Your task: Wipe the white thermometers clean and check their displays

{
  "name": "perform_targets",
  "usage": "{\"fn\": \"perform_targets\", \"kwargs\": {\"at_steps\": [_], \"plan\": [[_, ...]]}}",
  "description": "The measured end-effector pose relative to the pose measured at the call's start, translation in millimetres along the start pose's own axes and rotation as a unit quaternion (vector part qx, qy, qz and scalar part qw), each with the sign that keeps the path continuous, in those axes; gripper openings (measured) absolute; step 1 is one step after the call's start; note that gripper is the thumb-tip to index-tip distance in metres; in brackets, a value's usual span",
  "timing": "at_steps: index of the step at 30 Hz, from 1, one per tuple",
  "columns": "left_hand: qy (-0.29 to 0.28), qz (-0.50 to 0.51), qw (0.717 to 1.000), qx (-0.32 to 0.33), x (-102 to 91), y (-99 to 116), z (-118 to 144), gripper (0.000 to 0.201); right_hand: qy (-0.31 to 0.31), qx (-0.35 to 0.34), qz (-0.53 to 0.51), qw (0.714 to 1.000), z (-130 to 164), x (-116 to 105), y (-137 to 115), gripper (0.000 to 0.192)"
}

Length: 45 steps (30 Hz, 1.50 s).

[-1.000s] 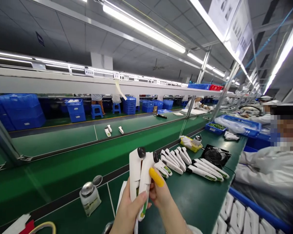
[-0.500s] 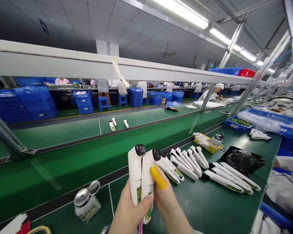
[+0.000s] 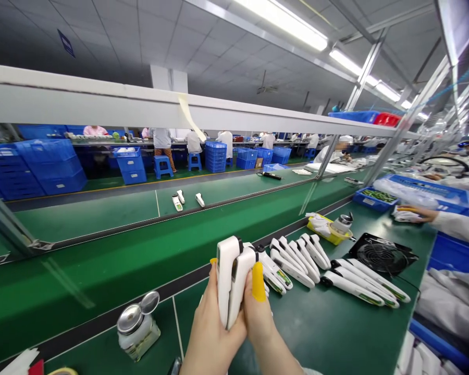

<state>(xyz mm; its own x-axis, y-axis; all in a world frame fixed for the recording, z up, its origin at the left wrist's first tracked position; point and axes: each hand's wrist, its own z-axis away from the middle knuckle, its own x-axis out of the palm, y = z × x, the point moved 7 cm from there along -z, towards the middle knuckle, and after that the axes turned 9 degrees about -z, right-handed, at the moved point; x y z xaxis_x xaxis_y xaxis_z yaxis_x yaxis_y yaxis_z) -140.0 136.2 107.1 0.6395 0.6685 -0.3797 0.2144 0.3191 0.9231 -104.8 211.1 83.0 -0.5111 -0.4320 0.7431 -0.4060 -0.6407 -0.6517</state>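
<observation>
Upright between my two hands are two white infrared thermometers, the left one [image 3: 226, 276] and the right one [image 3: 242, 281], side by side with their smooth white casings toward me. My left hand [image 3: 214, 323] wraps round them from the left and below. From the right, my right hand [image 3: 260, 320] presses against them, a yellow finger cot [image 3: 258, 282] on its thumb. Their lower ends are hidden in my palms. Just behind my right hand, more thermometers with green circuit boards [image 3: 275, 273] showing lie on the green bench [image 3: 297, 328].
Rows of white thermometers [image 3: 297, 255] lie to the right, near a black fan [image 3: 381, 252] and a yellow tray [image 3: 334, 234]. A glass dispenser bottle [image 3: 137, 328] stands at left. A co-worker's hand [image 3: 424, 213] touches white parts far right. Behind runs a green conveyor [image 3: 113, 208].
Both thermometers have been turned in my hands, so their open sides with green boards no longer face me. A co-worker's hand has reached in at the right.
</observation>
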Motion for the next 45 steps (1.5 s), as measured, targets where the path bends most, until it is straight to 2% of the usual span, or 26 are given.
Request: {"fn": "perform_targets", "kwargs": {"at_steps": [6, 9, 11, 14, 16, 18, 25, 30, 34, 41, 45], "plan": [[-0.015, -0.007, 0.999, -0.028, 2.2, -7, -4, 0.085, -0.029, -0.018, -0.016, 0.999, -10, -11, 6, 0.053], [0.015, -0.038, 0.999, -0.03, 0.1, -15, -5, 0.084, 0.009, -0.119, 0.048, 0.992, -13, -20, -15, 0.06], [0.04, -0.047, 0.998, -0.03, -1.1, -20, -6, 0.084, 0.036, -0.229, 0.123, 0.965, -4, -21, -36, 0.059], [0.064, -0.051, 0.996, -0.024, -1.9, -23, -7, 0.085, 0.027, -0.348, 0.285, 0.893, 16, -8, -54, 0.035], [0.068, -0.062, 0.996, -0.021, -1.9, -23, -7, 0.087, 0.0, -0.357, 0.382, 0.853, 23, 3, -53, 0.02], [0.071, -0.078, 0.994, -0.015, -2.5, -23, -7, 0.088, -0.013, -0.342, 0.428, 0.837, 26, 8, -50, 0.014], [0.091, -0.114, 0.989, 0.006, -5.5, -22, -8, 0.087, -0.011, -0.302, 0.41, 0.86, 21, 9, -51, 0.009], [0.07, -0.13, 0.989, 0.0, -4.6, -20, -10, 0.089, -0.007, -0.289, 0.402, 0.869, 19, 9, -51, 0.003], [0.064, -0.123, 0.99, -0.011, -5.2, -18, -10, 0.09, -0.026, -0.282, 0.398, 0.873, 18, 8, -50, 0.003], [0.092, -0.119, 0.988, -0.017, -12.2, -16, -9, 0.086, -0.08, -0.255, 0.258, 0.928, 11, 4, -44, 0.008], [0.092, -0.121, 0.988, -0.008, -12.0, -15, -9, 0.085, -0.061, -0.282, 0.293, 0.912, 10, 2, -45, 0.004]]}}
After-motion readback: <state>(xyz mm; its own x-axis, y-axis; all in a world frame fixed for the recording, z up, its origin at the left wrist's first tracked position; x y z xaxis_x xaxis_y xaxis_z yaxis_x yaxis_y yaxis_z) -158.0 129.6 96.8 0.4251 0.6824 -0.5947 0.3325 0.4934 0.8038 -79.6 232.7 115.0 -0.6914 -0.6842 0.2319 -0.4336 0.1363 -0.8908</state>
